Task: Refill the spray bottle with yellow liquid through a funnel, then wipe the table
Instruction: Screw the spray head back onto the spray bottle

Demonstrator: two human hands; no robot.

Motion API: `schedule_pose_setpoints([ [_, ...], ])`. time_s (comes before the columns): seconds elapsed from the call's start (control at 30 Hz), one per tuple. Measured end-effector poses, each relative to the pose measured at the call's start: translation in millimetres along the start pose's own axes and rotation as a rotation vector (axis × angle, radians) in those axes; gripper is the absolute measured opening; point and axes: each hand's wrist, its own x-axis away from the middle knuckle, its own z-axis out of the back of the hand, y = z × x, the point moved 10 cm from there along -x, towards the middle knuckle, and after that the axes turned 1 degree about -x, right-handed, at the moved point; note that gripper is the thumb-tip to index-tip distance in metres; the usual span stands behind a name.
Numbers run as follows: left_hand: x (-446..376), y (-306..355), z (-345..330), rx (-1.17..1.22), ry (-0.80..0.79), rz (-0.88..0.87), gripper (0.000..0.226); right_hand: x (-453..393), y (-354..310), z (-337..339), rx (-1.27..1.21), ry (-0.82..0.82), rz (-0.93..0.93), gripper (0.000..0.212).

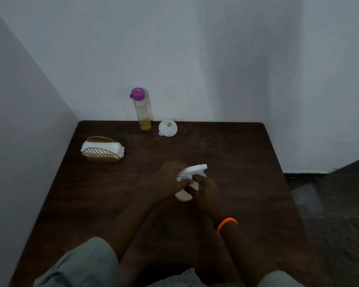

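Note:
A small spray bottle with a white trigger head (193,170) and a pale body (183,196) stands near the middle of the dark wooden table (247,162). My left hand (168,181) wraps the head and neck from the left. My right hand (207,192) holds the bottle's body from the right; an orange band circles that wrist. At the table's far edge stands a clear bottle with a purple cap (142,109), a little yellow liquid at its bottom. A white funnel (167,127) lies just right of it.
A gold wire holder with white napkins (102,149) sits at the far left of the table. Walls close off the back and left sides. A dark tiled floor lies beyond the table's right edge.

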Motion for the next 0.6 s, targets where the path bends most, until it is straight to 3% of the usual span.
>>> schedule_pose_setpoints([
  [0.17,-1.7,2.1,-6.7,0.025,-0.062,-0.038,0.020,-1.1,6.1,-4.0,-0.006,0.004,-0.004,0.024],
  [0.37,-1.7,-20.2,-10.1,0.020,0.008,0.106,0.050,-4.3,0.2,-3.6,0.020,-0.011,0.030,0.018],
  [0.6,4.1,-4.1,-7.8,0.177,-0.011,0.080,0.048,-5.4,8.2,-6.9,0.033,-0.015,0.028,0.025],
])
